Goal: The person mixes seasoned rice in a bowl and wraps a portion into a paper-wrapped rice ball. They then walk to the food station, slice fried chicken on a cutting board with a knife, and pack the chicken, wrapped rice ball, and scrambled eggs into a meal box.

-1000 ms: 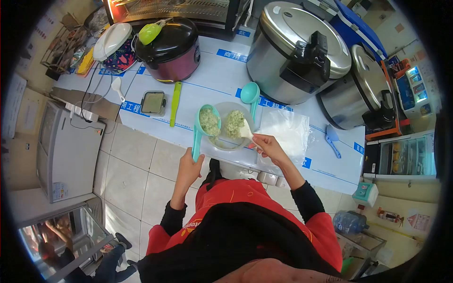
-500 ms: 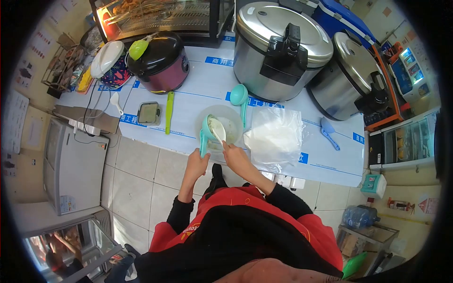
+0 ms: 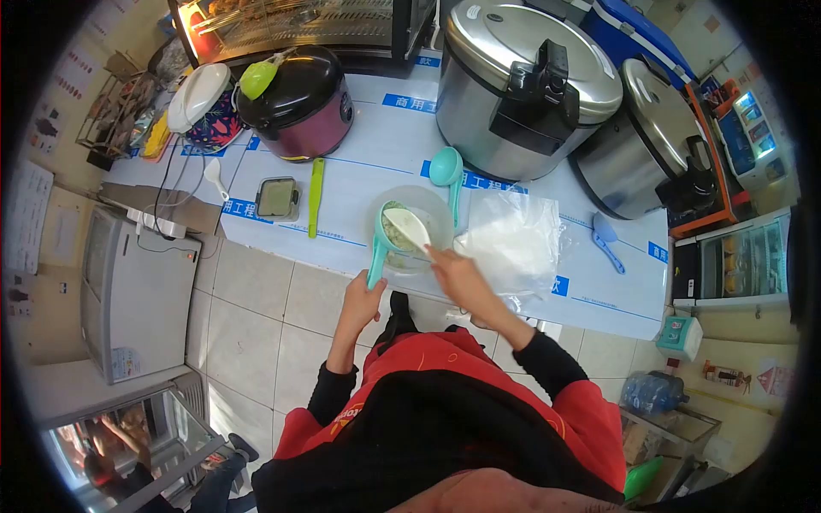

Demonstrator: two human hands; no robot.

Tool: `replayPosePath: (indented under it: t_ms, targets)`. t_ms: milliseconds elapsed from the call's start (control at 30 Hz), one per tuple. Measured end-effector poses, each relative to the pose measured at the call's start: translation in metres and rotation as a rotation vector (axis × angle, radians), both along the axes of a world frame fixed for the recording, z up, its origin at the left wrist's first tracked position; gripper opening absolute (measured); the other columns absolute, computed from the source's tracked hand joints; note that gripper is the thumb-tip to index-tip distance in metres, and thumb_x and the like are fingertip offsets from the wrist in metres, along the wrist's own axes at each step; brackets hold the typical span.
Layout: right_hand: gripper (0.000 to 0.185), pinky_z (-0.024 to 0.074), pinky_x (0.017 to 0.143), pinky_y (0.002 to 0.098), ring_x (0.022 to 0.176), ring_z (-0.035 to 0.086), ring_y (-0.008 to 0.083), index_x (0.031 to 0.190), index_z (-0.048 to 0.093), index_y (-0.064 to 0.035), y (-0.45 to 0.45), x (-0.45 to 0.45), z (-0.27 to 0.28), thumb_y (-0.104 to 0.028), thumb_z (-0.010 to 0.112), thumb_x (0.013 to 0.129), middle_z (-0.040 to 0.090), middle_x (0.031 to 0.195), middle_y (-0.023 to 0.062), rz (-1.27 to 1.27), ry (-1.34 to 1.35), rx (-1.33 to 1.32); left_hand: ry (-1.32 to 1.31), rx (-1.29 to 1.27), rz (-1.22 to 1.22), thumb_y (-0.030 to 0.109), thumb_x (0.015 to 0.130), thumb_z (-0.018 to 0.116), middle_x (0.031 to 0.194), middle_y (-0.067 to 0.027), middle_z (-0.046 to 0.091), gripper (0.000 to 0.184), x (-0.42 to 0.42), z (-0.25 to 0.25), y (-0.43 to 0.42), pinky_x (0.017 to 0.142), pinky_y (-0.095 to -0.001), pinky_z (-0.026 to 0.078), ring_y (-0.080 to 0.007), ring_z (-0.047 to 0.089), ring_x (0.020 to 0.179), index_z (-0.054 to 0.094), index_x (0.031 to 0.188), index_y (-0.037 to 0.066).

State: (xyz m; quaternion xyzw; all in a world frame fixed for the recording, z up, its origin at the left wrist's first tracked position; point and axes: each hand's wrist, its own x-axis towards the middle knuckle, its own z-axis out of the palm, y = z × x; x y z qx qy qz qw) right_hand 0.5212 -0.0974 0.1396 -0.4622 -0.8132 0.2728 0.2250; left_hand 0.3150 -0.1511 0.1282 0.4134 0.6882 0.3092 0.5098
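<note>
My left hand (image 3: pixel 363 301) is closed around the handle of a turquoise ladle (image 3: pixel 377 258), whose cup holds pale, grainy food that looks like rice. In my right hand (image 3: pixel 457 278) is a white rice paddle (image 3: pixel 408 227), its blade resting over the ladle's cup and touching the food. Beneath both tools stands a translucent bowl (image 3: pixel 438 215) with some pale contents, partly hidden by them. A second turquoise ladle (image 3: pixel 445 167) lies at the bowl's far right side. Right of the bowl is a pile of clear plastic bags (image 3: pixel 513 235).
Large steel rice cookers (image 3: pixel 530 94) stand at the back right, a purple cooker (image 3: pixel 306 128) at the back left. A lime-green utensil (image 3: pixel 316 198), a small square container (image 3: pixel 278 198) and a blue paddle (image 3: pixel 607 246) lie on the table. Another person (image 3: pixel 128 462) is at lower left.
My right hand has moved right, and the paddle's blade now lies more across the ladle's cup. The ladle's cup has turned slightly. The whole view has shifted a little.
</note>
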Motion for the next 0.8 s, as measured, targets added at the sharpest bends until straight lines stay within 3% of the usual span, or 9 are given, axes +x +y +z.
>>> replayPosePath:
  t_ms: [100, 233, 300, 333, 400, 500, 600, 700, 800]
  targets:
    - [0.029, 0.0474, 0.066, 0.0421, 0.073, 0.058, 0.0377, 0.104, 0.059, -0.0017, 0.021, 0.029, 0.015, -0.006, 0.053, 0.077, 0.06, 0.08, 0.0215, -0.047, 0.159, -0.031, -0.087, 0.014, 0.092, 0.017, 0.083, 0.055, 0.057, -0.007, 0.049, 0.024, -0.011, 0.0, -0.008, 0.033, -0.0292, 0.04, -0.0154, 0.05, 0.038, 0.052, 0.089, -0.006]
    - [0.024, 0.0487, 0.065, 0.0411, 0.072, 0.06, 0.0356, 0.093, 0.063, -0.0024, 0.068, 0.013, -0.01, -0.012, 0.054, 0.073, 0.061, 0.073, 0.0201, 0.033, -0.347, -0.057, -0.095, 0.071, 0.165, 0.019, 0.083, 0.057, 0.062, -0.0052, 0.05, 0.023, -0.026, -0.022, -0.003, 0.037, -0.027, 0.046, -0.0124, 0.052, 0.046, 0.054, 0.086, -0.004]
    - [0.012, 0.0494, 0.059, 0.0437, 0.064, 0.061, 0.0331, 0.072, 0.062, -0.0032, 0.09, -0.021, -0.045, -0.011, 0.053, 0.074, 0.061, 0.067, 0.0189, 0.012, -0.354, 0.084, -0.131, 0.152, 0.228, 0.017, 0.083, 0.058, 0.065, -0.0046, 0.05, 0.021, -0.019, -0.042, 0.012, 0.041, -0.0268, 0.049, -0.0118, 0.053, 0.051, 0.053, 0.085, -0.003]
    - [0.012, 0.0494, 0.059, 0.0437, 0.064, 0.061, 0.0331, 0.072, 0.062, -0.0032, 0.091, -0.03, -0.061, -0.011, 0.053, 0.074, 0.061, 0.067, 0.0189, 0.017, -0.359, 0.083, -0.162, 0.245, 0.292, 0.015, 0.082, 0.059, 0.067, -0.004, 0.05, 0.019, -0.015, -0.051, 0.02, 0.045, -0.0266, 0.052, -0.0112, 0.054, 0.057, 0.052, 0.085, -0.002]
    - [0.011, 0.0495, 0.055, 0.0401, 0.065, 0.063, 0.0296, 0.07, 0.064, -0.005, 0.091, -0.044, -0.084, -0.011, 0.055, 0.072, 0.062, 0.067, 0.0161, 0.384, -0.541, 0.229, -0.25, 0.243, 0.31, 0.013, 0.082, 0.06, 0.071, -0.0043, 0.05, 0.017, -0.012, -0.068, 0.031, 0.047, -0.0266, 0.053, -0.0111, 0.055, 0.062, 0.051, 0.084, -0.001]
    - [0.01, 0.0494, 0.053, 0.0362, 0.067, 0.064, 0.0274, 0.068, 0.064, -0.0052, 0.085, -0.048, -0.011, -0.011, 0.056, 0.07, 0.063, 0.068, 0.0137, 0.631, -0.856, 0.129, -0.421, 0.197, 0.344, 0.004, 0.081, 0.059, 0.078, -0.0039, 0.048, 0.014, -0.008, -0.07, 0.04, 0.052, -0.0269, 0.055, -0.011, 0.054, 0.067, 0.046, 0.085, 0.001]
    - [0.011, 0.0487, 0.052, 0.0381, 0.061, 0.062, 0.0287, 0.064, 0.062, -0.0023, 0.105, -0.053, -0.002, -0.01, 0.055, 0.069, 0.061, 0.064, 0.0152, 0.505, -0.746, 0.173, -0.498, 0.26, 0.361, 0.003, 0.082, 0.057, 0.076, -0.0031, 0.046, 0.013, -0.005, -0.067, 0.043, 0.054, -0.0267, 0.056, -0.0107, 0.053, 0.067, 0.045, 0.085, 0.001]
    - [0.012, 0.0485, 0.052, 0.038, 0.06, 0.062, 0.0284, 0.06, 0.062, -0.0049, 0.093, -0.052, -0.067, -0.009, 0.055, 0.068, 0.061, 0.062, 0.0139, 0.428, -0.544, 0.282, -0.517, 0.249, 0.373, 0.001, 0.081, 0.055, 0.075, -0.0025, 0.044, 0.012, -0.007, -0.062, 0.045, 0.055, -0.0269, 0.056, -0.0106, 0.052, 0.065, 0.043, 0.085, 0.001]
    - [0.01, 0.048, 0.051, 0.0379, 0.057, 0.061, 0.0282, 0.061, 0.063, -0.0067, 0.063, -0.049, -0.023, -0.009, 0.056, 0.067, 0.06, 0.061, 0.0132, 0.687, -0.812, 0.141, -0.53, 0.227, 0.355, 0.0, 0.081, 0.055, 0.077, -0.0029, 0.043, 0.013, -0.009, -0.07, 0.046, 0.055, -0.0271, 0.056, -0.0104, 0.051, 0.065, 0.043, 0.087, 0.001]
